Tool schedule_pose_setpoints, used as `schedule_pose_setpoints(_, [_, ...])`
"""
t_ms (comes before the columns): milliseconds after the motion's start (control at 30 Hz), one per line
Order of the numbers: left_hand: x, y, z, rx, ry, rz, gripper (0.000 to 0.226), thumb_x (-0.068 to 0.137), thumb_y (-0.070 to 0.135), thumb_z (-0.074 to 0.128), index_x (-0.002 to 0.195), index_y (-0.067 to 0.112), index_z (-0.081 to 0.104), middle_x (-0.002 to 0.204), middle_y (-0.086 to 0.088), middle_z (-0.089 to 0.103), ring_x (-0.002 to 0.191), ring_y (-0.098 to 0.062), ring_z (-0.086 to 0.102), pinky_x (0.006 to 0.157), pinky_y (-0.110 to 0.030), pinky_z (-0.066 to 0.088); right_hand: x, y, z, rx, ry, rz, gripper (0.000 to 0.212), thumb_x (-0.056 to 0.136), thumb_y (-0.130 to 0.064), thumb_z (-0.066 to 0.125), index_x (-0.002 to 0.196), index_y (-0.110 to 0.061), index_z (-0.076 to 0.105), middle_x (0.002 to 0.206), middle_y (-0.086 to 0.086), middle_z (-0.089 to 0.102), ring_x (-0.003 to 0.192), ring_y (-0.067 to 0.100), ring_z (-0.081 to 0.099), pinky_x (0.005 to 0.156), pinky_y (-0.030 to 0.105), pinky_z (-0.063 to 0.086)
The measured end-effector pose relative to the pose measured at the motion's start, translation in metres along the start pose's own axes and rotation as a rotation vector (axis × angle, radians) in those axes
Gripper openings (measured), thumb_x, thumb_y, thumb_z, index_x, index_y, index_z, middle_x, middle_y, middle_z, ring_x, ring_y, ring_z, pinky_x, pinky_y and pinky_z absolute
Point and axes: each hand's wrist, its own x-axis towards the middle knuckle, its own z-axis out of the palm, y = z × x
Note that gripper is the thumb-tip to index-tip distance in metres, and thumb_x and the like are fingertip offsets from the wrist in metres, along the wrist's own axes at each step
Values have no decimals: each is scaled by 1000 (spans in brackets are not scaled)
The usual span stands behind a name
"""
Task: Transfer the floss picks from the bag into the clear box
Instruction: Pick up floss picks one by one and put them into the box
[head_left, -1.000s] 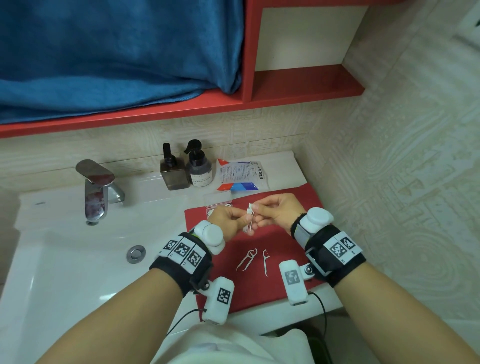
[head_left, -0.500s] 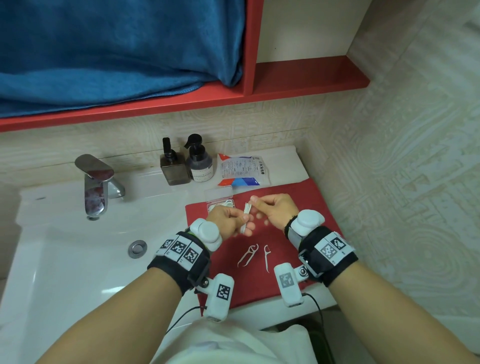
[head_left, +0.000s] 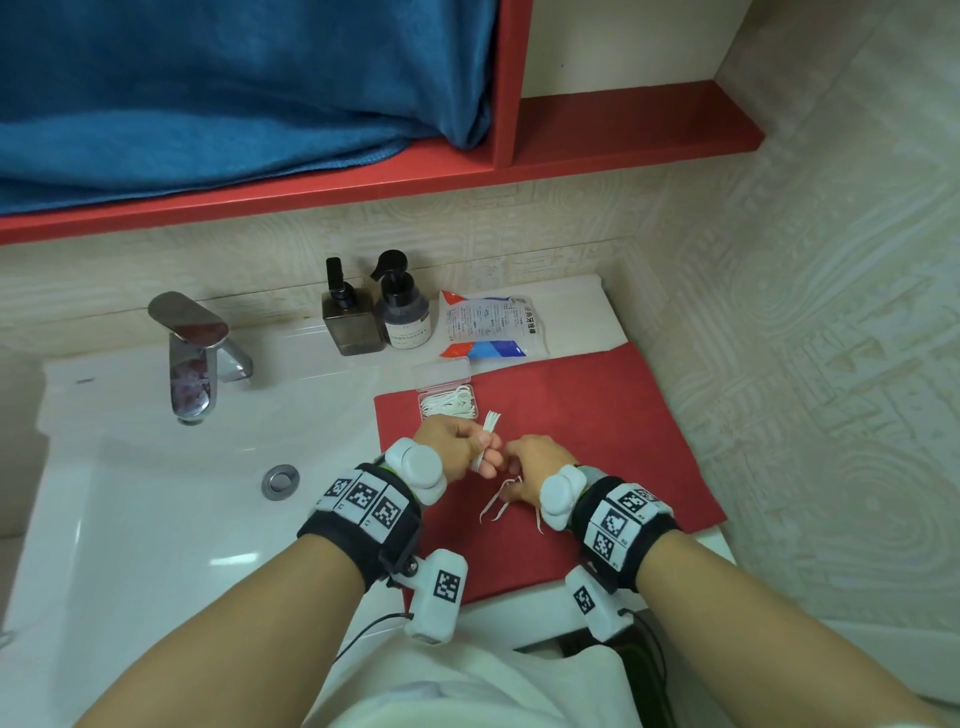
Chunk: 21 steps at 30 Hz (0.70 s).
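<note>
My left hand grips a small bundle of white floss picks, held upright just in front of the clear box. The box lies on the red mat with its lid folded back and several picks inside. My right hand is down on the mat, its fingertips curled onto the head of a loose floss pick. A second loose pick pokes out beside that wrist. The floss pick bag lies flat behind the mat.
Two dark pump bottles stand left of the bag. The faucet and the white sink basin with its drain are at left. A red shelf with a blue towel hangs overhead.
My right hand has left the bundle and dropped toward me onto the loose picks on the mat. My left hand still holds the bundle. The clear box has come into full view.
</note>
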Motion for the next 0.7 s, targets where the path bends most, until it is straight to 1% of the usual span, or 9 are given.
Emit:
schedule_pose_setpoints(200, [2, -1, 0, 15, 34, -1, 22, 97, -2, 45, 102, -16, 62, 73, -14, 63, 40, -4, 58, 39, -10, 39, -2, 2, 2, 44, -31, 21, 13, 78, -23, 77, 88, -19, 70, 79, -8, 60, 77, 12, 59, 71, 23, 47])
schedule_pose_setpoints(267, [3, -1, -1, 16, 41, 8, 21, 97, -2, 45, 99, -14, 63, 72, -14, 63, 40, -5, 58, 39, -11, 40, -6, 4, -3, 86, -6, 21, 9, 77, -22, 78, 82, -20, 70, 74, -10, 60, 75, 11, 60, 70, 23, 47])
schedule_pose_setpoints(333, [5, -3, -2, 20, 51, 21, 20, 96, -1, 46, 91, -9, 64, 72, -14, 64, 41, -6, 58, 44, -13, 44, -10, 6, -12, 127, 36, 8, 9, 77, -21, 78, 79, -23, 69, 75, -8, 66, 74, 12, 65, 71, 23, 50])
schedule_pose_setpoints(400, [6, -5, -3, 32, 79, 32, 20, 96, 0, 48, 86, -3, 65, 73, -14, 65, 43, -7, 59, 48, -14, 46, -15, 9, -23, 165, 51, -41, 7, 79, -20, 77, 81, -24, 71, 75, -5, 71, 71, 9, 68, 72, 21, 53])
schedule_pose_setpoints(433, [6, -5, -3, 34, 101, 34, 20, 96, 0, 49, 88, -5, 66, 72, -13, 65, 43, -7, 60, 46, -12, 45, -19, 9, -29, 179, 56, -70, 6, 81, -19, 75, 84, -24, 73, 74, -7, 71, 68, 3, 67, 72, 16, 52])
schedule_pose_setpoints(500, [5, -3, -3, 11, 138, 26, 19, 96, 0, 49, 93, -9, 65, 70, -13, 64, 41, -5, 59, 42, -11, 41, -25, 8, -40, 189, 83, -125, 10, 83, -19, 75, 90, -25, 77, 74, -14, 68, 66, -9, 62, 70, 3, 43])
schedule_pose_setpoints(533, [5, -3, -3, 3, 144, 18, 19, 96, 1, 49, 94, -10, 65, 70, -13, 64, 41, -5, 59, 41, -11, 41, -26, 7, -44, 197, 100, -151, 11, 83, -19, 75, 92, -24, 78, 73, -18, 65, 66, -14, 59, 67, 0, 40])
schedule_pose_setpoints(600, [6, -3, -3, 18, 130, 2, 19, 96, 2, 50, 95, -9, 66, 71, -12, 65, 43, -6, 61, 42, -12, 42, -28, 4, -51, 208, 146, -201, 13, 84, -18, 75, 94, -23, 78, 74, -23, 60, 69, -19, 56, 67, 0, 37])
schedule_pose_setpoints(700, [7, -5, -4, 104, 62, 1, 19, 96, 6, 52, 93, -1, 69, 69, -3, 69, 52, -5, 66, 53, -18, 49, -29, 0, -52, 249, 209, -265, 14, 84, -14, 74, 96, -21, 78, 77, -25, 59, 74, -17, 57, 70, 2, 38])
